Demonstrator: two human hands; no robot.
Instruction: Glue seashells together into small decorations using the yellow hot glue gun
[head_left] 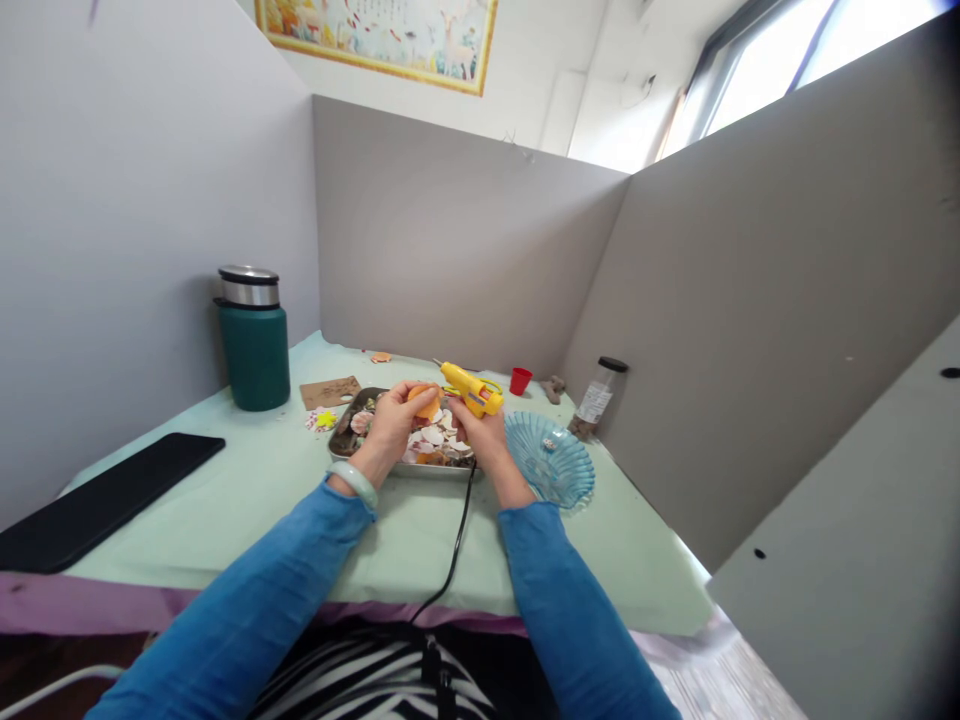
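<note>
Your left grip (390, 422) pinches an orange shell (426, 403); your right grip (484, 432) grasps a yellow glue gun (469, 387). Keep its nozzle (437, 362) aimed beyond your left grip.

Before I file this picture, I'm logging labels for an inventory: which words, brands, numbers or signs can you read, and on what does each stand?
No text is readable.
Clear jar: print on its white label, too blurred.
Yellow glue gun: any lettering on it, too small to tell.
Framed picture: writing-like strokes near the top, too small.
Brown card: dark marks, perhaps not writing; can't tell.
</note>
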